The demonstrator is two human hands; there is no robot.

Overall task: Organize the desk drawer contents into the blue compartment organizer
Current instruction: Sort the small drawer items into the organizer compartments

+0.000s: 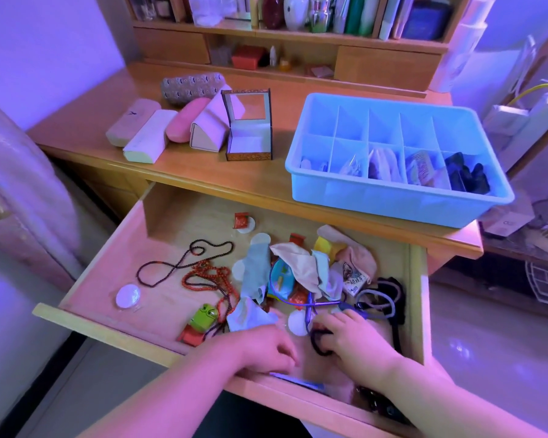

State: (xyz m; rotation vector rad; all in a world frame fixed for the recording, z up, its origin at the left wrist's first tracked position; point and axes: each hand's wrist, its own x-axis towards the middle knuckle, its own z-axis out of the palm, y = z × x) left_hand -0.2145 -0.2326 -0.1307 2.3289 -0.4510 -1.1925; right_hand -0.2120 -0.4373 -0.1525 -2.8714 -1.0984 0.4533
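Observation:
The open wooden drawer holds a jumble: bead necklaces, cloths, snack packets, a green frog toy, white discs and dark hair ties. The blue compartment organizer stands on the desk at the right, its front row partly filled. My right hand is in the drawer's front right part, fingers curled round a black hair tie. My left hand lies near the front edge with fingers curled; what it holds is hidden.
Several glasses cases and an open small box sit on the desk at the left. Behind them, a shelf unit holds books and bottles. The bare left part of the drawer lies beside a bed.

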